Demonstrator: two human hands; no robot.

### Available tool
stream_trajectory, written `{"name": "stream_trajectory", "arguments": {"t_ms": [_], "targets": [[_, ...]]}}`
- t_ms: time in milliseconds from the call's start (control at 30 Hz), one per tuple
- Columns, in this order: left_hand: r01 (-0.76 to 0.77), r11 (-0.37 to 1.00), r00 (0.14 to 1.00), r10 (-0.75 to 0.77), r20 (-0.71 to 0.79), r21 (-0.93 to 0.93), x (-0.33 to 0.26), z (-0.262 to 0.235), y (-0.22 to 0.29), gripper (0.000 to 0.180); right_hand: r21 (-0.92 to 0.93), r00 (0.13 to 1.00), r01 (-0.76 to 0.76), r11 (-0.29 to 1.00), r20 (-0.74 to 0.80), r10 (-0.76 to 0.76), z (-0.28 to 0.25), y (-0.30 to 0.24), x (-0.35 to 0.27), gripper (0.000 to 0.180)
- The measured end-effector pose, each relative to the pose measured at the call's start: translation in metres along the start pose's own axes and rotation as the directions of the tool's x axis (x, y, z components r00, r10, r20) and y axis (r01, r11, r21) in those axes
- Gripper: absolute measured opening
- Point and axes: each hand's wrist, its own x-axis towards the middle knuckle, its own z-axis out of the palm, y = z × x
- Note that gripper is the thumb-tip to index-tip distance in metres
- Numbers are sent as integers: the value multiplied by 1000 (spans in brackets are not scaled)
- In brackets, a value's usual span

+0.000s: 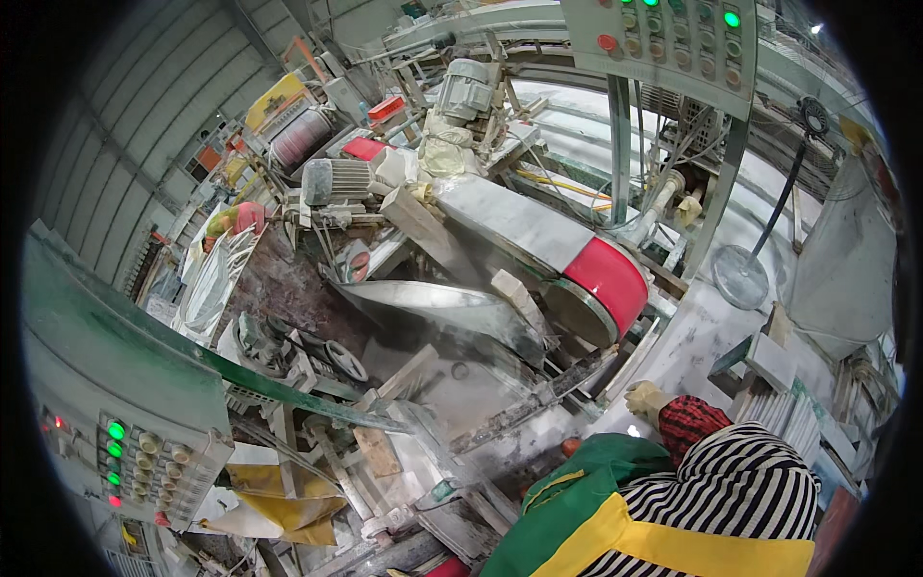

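My right hand (649,400), in a cream work glove, reaches out from a red-and-black checked cuff below a black-and-white striped sleeve (740,471). It is at the pale, dusty surface (615,418) beside the machine. Its fingers look curled; whatever they may hold is too small to make out. Just beyond it is the rounded red end cover (611,287) of a long grey machine housing (519,221). A small reddish-brown object (570,447) shows at the edge of my green apron (567,495). My left hand is out of view.
Green-lit control panels stand at lower left (144,466) and upper right (673,43). A bent metal guard (442,303), electric motors (465,91) and wooden blocks (418,226) crowd the middle. Stacked pale strips (784,413) lie at right. A person (236,223) bends at far left.
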Motion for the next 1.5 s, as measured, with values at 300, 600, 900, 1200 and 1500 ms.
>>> {"name": "stream_trajectory", "arguments": {"t_ms": [300, 600, 900, 1200, 1500], "targets": [[75, 997, 994, -76, -76, -14, -11, -24, -8, 49, 430, 741, -610, 666, 11, 672, 18, -155, 85, 37], [67, 993, 991, -78, -112, -93, -4, -29, 16, 53, 399, 801, -547, 736, -4, 598, 17, -166, 86, 49], [83, 995, 990, -89, -110, -54, -6, -38, 20, 55, 220, 746, -638, 737, -59, 664, -11, -212, 44, 48], [411, 900, 889, -361, 281, -145, 21, 7, -64, 50, 114, 720, -690, 715, 0, 694, -30, -225, 56, 44], [213, 977, 976, -213, 45, -5, 1, 70, -99, 93, -355, 809, -551, 755, -7, 587, -55, -260, 89, 56]]}}
